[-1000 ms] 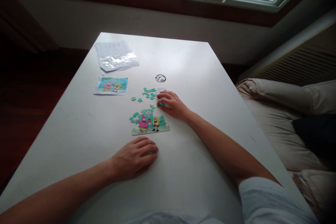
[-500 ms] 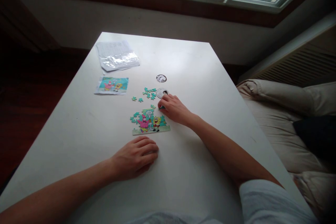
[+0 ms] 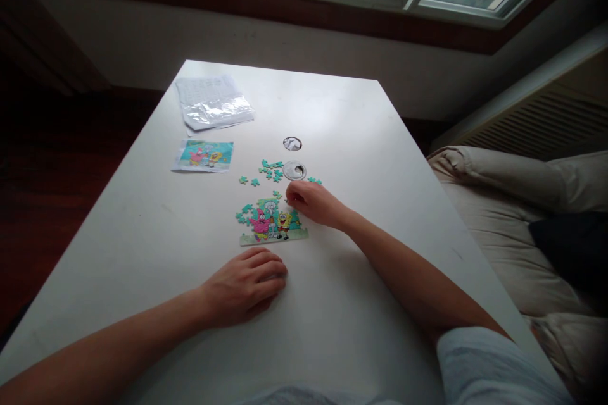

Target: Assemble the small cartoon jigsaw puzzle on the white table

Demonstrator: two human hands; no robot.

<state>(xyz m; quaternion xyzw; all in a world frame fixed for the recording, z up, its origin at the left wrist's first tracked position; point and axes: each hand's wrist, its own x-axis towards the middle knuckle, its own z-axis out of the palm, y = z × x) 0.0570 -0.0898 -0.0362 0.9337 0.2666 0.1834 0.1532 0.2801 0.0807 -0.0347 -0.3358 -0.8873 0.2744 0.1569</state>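
Note:
A partly joined jigsaw puzzle [image 3: 272, 228] with cartoon figures lies on the white table, its straight bottom edge toward me. At its upper right corner, my right hand [image 3: 313, 202] is closed in a pinch on a puzzle piece, mostly hidden by the fingers. My left hand [image 3: 249, 285] rests palm down just below the puzzle, fingers loosely bent and holding nothing. Loose teal pieces [image 3: 270, 171] lie above the puzzle, others [image 3: 244, 212] at its left side. A few more pieces [image 3: 314, 181] show just beyond my right hand.
A picture sheet [image 3: 204, 156] of the same scene lies left of the loose pieces. Behind it are papers in a clear plastic sleeve [image 3: 216, 104]. Two round fittings, one a grey cover [image 3: 294, 170] and one a hole [image 3: 292, 143], sit in the table. A beige sofa [image 3: 484, 202] stands right.
My right hand has drawn slightly down toward the puzzle's upper right corner and turned, its fingers curling into a pinch. Pieces behind it have come into view. My left hand stays put.

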